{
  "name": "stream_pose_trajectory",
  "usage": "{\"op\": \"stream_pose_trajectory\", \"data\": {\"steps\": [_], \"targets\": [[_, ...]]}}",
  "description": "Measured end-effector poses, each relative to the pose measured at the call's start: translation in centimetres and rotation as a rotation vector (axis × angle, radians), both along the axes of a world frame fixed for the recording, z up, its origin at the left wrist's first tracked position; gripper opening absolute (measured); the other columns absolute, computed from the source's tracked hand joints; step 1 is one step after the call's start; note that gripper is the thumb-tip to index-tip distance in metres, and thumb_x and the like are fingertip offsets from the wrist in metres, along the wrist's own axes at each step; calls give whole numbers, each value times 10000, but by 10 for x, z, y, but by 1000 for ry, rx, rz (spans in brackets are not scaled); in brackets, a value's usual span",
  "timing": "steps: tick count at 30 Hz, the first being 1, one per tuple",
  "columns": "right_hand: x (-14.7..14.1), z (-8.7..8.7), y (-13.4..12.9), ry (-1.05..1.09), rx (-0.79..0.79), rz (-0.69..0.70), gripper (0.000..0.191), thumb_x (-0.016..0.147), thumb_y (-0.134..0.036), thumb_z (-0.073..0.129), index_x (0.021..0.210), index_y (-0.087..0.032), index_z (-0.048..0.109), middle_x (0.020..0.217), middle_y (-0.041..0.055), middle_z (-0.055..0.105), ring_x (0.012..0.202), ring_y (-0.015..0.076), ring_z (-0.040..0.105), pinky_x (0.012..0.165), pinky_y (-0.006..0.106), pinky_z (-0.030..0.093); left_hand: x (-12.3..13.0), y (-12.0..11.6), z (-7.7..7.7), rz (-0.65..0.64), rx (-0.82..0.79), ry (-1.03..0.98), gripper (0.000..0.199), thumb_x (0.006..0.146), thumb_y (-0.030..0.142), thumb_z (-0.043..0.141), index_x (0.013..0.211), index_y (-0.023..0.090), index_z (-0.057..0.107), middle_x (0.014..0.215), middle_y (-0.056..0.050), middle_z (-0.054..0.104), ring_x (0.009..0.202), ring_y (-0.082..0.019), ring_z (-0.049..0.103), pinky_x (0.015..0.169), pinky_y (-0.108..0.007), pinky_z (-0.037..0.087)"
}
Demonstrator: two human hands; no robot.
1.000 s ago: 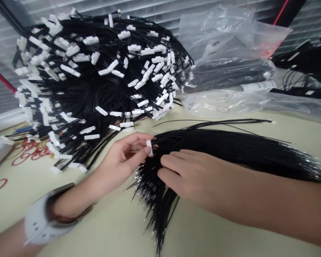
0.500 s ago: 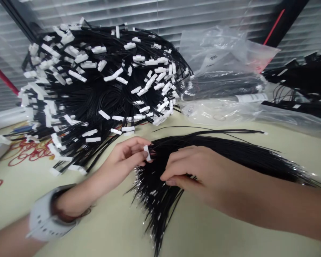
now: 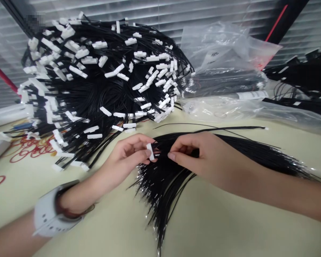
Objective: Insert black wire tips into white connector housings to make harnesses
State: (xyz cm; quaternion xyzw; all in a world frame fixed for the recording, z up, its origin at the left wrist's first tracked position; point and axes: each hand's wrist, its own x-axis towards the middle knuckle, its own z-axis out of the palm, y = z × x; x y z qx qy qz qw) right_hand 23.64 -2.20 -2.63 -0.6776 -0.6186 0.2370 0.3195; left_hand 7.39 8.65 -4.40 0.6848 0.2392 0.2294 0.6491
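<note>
Between thumb and fingers, my left hand [image 3: 135, 153] pinches a small white plastic connector housing [image 3: 150, 151], held upright over the left end of a bundle of loose black wires [image 3: 230, 148]. Shiny metal terminals tip many of these wires. To the right, my right hand [image 3: 195, 153] is closed, thumb against forefinger, just above the same bundle and a short gap from the housing. Whatever lies in that pinch cannot be told apart from the black wires behind it.
Behind my left hand rises a big heap of black wires with white connectors [image 3: 96, 85]. Red rubber bands [image 3: 33, 148] lie at the left. Clear plastic bags [image 3: 219, 71] stand at the back, with more black cables [image 3: 307, 78] at the far right. Blinds [image 3: 155, 14] hang behind.
My right hand has shifted up and slightly right, and its thumb and forefinger now show more plainly. The left hand keeps the connector housing, moved slightly right.
</note>
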Motion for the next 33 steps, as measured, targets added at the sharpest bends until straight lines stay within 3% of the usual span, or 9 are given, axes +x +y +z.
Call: {"op": "stream_pose_trajectory", "data": {"steps": [8, 19, 28, 33], "targets": [[-2, -6, 0, -42, 131, -24, 116, 765, -215, 512, 662, -197, 561, 520, -80, 508, 453, 30, 386, 398, 154, 279, -2, 1, 0, -21, -40, 6, 123, 770, 121, 570, 872, 170, 619, 696, -1, 637, 646, -87, 581, 581, -150, 461], [-3, -12, 1, -158, 338, 136, 75, 767, -159, 534, 765, -180, 606, 641, -45, 550, 545, 46, 436, 537, 181, 329, 0, -2, 3, -35, -4, 9, 128, 749, 105, 582, 855, 161, 625, 670, -8, 629, 625, -107, 579, 572, -181, 465], [-3, -15, 2, 111, 191, 125, 202, 855, -285, 435, 800, -213, 615, 745, -35, 575, 662, 53, 503, 566, 174, 367, -1, 1, -2, -41, -38, 13, 140, 768, 113, 576, 878, 182, 629, 694, 3, 634, 651, -91, 583, 585, -154, 462], [-2, -18, 3, 237, 153, 60, 136, 860, -300, 428, 871, -203, 523, 694, -47, 577, 613, 62, 497, 513, 179, 357, 0, 2, -2, 17, -66, 22, 131, 755, 114, 589, 860, 180, 631, 681, 8, 635, 633, -88, 587, 572, -151, 466]]}}
